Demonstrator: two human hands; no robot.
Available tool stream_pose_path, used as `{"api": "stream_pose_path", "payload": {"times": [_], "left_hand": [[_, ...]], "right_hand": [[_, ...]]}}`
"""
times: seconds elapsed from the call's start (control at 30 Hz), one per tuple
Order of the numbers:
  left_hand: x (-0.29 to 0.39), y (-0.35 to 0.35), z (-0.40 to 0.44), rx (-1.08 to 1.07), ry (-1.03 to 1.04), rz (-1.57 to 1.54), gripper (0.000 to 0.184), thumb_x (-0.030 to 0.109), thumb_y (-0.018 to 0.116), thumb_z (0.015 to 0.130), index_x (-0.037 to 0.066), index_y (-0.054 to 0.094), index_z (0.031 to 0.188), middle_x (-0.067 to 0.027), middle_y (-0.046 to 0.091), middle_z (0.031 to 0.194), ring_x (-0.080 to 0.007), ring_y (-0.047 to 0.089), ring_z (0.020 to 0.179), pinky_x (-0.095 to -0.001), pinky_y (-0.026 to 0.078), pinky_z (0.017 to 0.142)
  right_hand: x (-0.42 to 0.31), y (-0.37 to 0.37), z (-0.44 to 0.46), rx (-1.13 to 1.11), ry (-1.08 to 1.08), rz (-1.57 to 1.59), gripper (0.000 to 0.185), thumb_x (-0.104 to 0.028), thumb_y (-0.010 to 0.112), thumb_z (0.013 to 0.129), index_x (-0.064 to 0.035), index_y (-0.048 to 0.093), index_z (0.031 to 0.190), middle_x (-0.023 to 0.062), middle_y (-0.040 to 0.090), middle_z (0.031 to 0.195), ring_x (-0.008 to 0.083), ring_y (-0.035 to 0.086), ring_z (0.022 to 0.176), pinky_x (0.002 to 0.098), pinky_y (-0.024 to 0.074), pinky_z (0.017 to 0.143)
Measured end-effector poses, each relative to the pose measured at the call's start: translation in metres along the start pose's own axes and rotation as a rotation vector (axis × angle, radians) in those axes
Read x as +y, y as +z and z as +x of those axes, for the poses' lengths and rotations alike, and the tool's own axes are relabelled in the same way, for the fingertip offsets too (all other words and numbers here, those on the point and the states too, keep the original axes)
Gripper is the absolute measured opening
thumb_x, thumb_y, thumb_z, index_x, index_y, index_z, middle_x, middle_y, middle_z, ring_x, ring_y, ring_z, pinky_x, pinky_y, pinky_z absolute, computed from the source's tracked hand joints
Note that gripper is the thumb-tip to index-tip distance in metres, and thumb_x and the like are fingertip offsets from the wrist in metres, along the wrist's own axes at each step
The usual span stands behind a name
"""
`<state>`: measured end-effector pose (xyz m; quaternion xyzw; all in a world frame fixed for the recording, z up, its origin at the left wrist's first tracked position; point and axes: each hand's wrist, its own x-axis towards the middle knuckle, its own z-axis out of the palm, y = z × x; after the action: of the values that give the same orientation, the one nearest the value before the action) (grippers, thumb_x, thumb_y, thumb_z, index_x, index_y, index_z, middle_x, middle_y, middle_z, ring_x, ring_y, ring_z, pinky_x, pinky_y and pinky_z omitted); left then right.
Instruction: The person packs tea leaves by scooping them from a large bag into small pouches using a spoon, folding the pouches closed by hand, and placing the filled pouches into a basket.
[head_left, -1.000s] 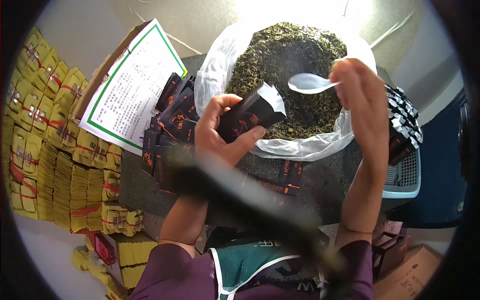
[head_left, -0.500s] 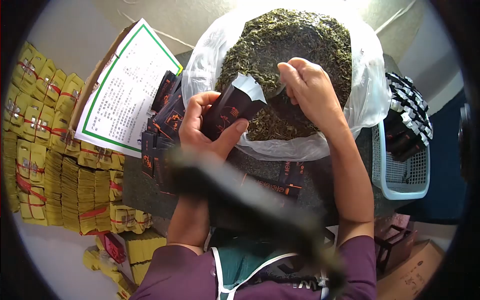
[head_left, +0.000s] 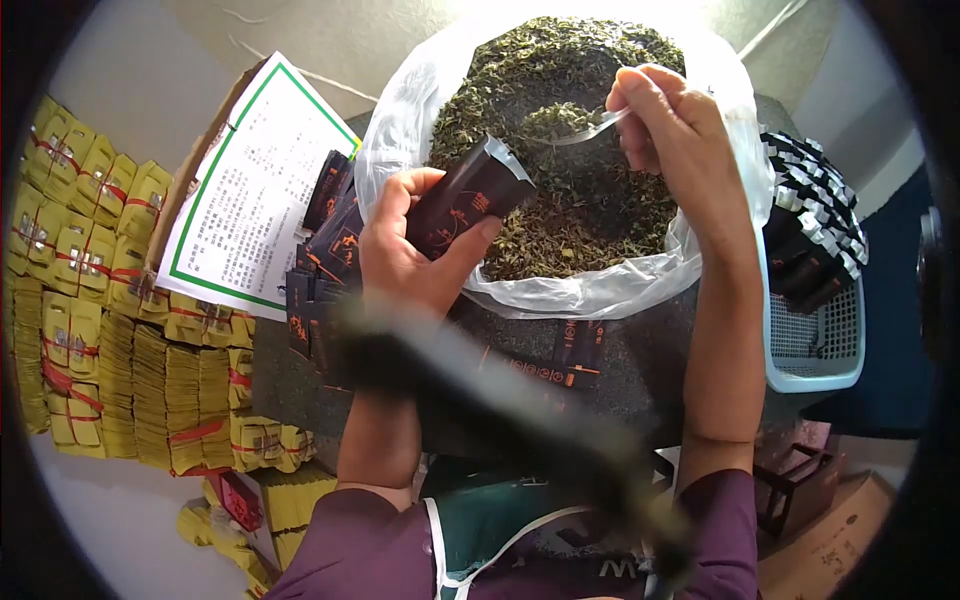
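Observation:
My left hand (head_left: 408, 262) is wrapped round a black pouch (head_left: 468, 200) with orange print. The pouch is tilted to the right, and its silver-lined mouth stands open. Pinched in the fingers of my right hand (head_left: 690, 140) is the handle of a spoon (head_left: 592, 132), which appears clear or shiny. A heap of dried leaves (head_left: 556, 120) sits at the spoon's end, over a big pile of the same tea-like leaves (head_left: 590, 235). A translucent plastic bag (head_left: 738, 120) surrounds that pile. The pouch mouth is left of and below the spoon, apart from it.
Flat black pouches (head_left: 325, 290) lie at the left, beside a green-bordered printed sheet (head_left: 255, 190). On the right, a light-blue basket (head_left: 812, 380) holds many black pouches (head_left: 815, 220). Yellow packets (head_left: 150, 390) are stacked at far left. A blurred dark strap (head_left: 510, 400) crosses the near view.
My right hand has moved up and right, bringing the spoon with its heap of leaves into sight. The pouch in my left hand leans further right, its mouth seen more edge-on.

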<state>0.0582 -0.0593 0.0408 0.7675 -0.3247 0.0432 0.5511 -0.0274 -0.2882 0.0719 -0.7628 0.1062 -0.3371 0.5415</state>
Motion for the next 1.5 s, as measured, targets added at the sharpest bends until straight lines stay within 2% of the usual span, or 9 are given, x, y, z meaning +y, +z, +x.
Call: {"api": "stream_pose_path", "payload": {"times": [0.23, 0.47, 0.53, 0.87, 1.0, 1.07, 1.1, 1.33, 1.5], "left_hand": [[0.004, 0.011, 0.006, -0.041, 0.112, 0.129, 0.045, 0.012, 0.083, 0.076, -0.002, 0.059, 0.111, -0.0057, 0.066, 0.094, -0.009, 0.06, 0.085, -0.0249, 0.05, 0.076], [0.01, 0.026, 0.002, -0.118, 0.102, 0.114, 0.049, 0.014, 0.084, 0.075, -0.002, 0.058, 0.113, -0.0061, 0.066, 0.095, -0.0092, 0.061, 0.085, -0.0246, 0.05, 0.076], [0.011, 0.028, -0.001, -0.086, 0.027, -0.041, 0.048, 0.014, 0.084, 0.076, -0.001, 0.058, 0.114, -0.0055, 0.066, 0.097, -0.0086, 0.06, 0.086, -0.0238, 0.05, 0.078], [0.01, 0.029, -0.006, -0.055, -0.102, -0.309, 0.049, 0.015, 0.083, 0.08, 0.0, 0.057, 0.119, -0.0018, 0.063, 0.097, -0.0062, 0.057, 0.086, -0.0227, 0.048, 0.079], [0.015, 0.026, -0.007, -0.007, -0.108, -0.519, 0.051, 0.015, 0.084, 0.079, 0.001, 0.056, 0.118, -0.0032, 0.064, 0.095, -0.007, 0.06, 0.082, -0.0223, 0.05, 0.074], [0.017, 0.022, -0.011, 0.005, -0.097, -0.579, 0.051, 0.014, 0.083, 0.08, 0.001, 0.055, 0.119, -0.0032, 0.064, 0.096, -0.0072, 0.06, 0.083, -0.0225, 0.05, 0.075], [0.017, 0.02, -0.013, 0.02, -0.067, -0.543, 0.05, 0.013, 0.082, 0.08, 0.001, 0.055, 0.12, -0.0032, 0.064, 0.096, -0.0074, 0.06, 0.084, -0.0226, 0.05, 0.075], [0.005, 0.014, -0.012, 0.053, -0.086, -0.531, 0.047, 0.011, 0.081, 0.081, 0.0, 0.055, 0.119, -0.0029, 0.064, 0.096, -0.0071, 0.059, 0.086, -0.0222, 0.049, 0.079], [-0.002, 0.012, -0.012, 0.046, -0.082, -0.502, 0.048, 0.014, 0.081, 0.082, 0.0, 0.055, 0.12, -0.0016, 0.063, 0.098, -0.0062, 0.057, 0.086, -0.022, 0.047, 0.079]], "right_hand": [[-0.011, -0.019, -0.004, -0.141, -0.011, -0.008, 0.031, -0.028, 0.052, 0.099, -0.0039, 0.064, 0.083, -0.0021, 0.048, 0.057, 0.0067, 0.043, 0.053, 0.0261, 0.0346, 0.052], [-0.023, -0.001, -0.021, -0.274, -0.102, -0.143, 0.025, -0.022, 0.059, 0.094, 0.0025, 0.064, 0.093, 0.0155, 0.06, 0.069, 0.0286, 0.059, 0.063, 0.039, 0.048, 0.064], [-0.024, 0.003, -0.024, -0.176, -0.301, -0.248, 0.017, -0.018, 0.06, 0.096, -0.0022, 0.063, 0.091, 0.0009, 0.051, 0.067, 0.0068, 0.044, 0.061, 0.0253, 0.0373, 0.055], [-0.046, -0.013, -0.033, -0.064, -0.589, -0.331, 0.014, -0.013, 0.061, 0.096, -0.0008, 0.068, 0.099, 0.0043, 0.059, 0.079, 0.0053, 0.047, 0.071, 0.0231, 0.0376, 0.061], [-0.041, -0.025, -0.029, 0.026, -0.429, -0.293, 0.019, -0.017, 0.061, 0.097, 0.0002, 0.068, 0.099, 0.0035, 0.058, 0.072, 0.0055, 0.048, 0.068, 0.0231, 0.0392, 0.061], [-0.04, -0.026, -0.028, -0.026, -0.187, -0.586, 0.021, -0.019, 0.061, 0.096, 0.0014, 0.068, 0.098, 0.0026, 0.053, 0.064, 0.0069, 0.048, 0.061, 0.0262, 0.0389, 0.056], [-0.044, -0.022, -0.027, -0.079, -0.039, -0.698, 0.024, -0.019, 0.06, 0.095, 0.003, 0.066, 0.09, 0.0206, 0.061, 0.071, 0.0347, 0.062, 0.067, 0.0432, 0.048, 0.068], [0.027, 0.015, -0.005, -0.216, -0.062, -0.569, 0.026, -0.02, 0.061, 0.094, 0.0043, 0.068, 0.091, 0.0221, 0.064, 0.075, 0.038, 0.065, 0.074, 0.045, 0.0499, 0.073], [0.035, 0.032, 0.0, -0.141, 0.1, -0.323, 0.027, -0.021, 0.06, 0.095, 0.0036, 0.07, 0.093, 0.0149, 0.068, 0.072, 0.0225, 0.067, 0.066, 0.036, 0.0524, 0.067]]}}
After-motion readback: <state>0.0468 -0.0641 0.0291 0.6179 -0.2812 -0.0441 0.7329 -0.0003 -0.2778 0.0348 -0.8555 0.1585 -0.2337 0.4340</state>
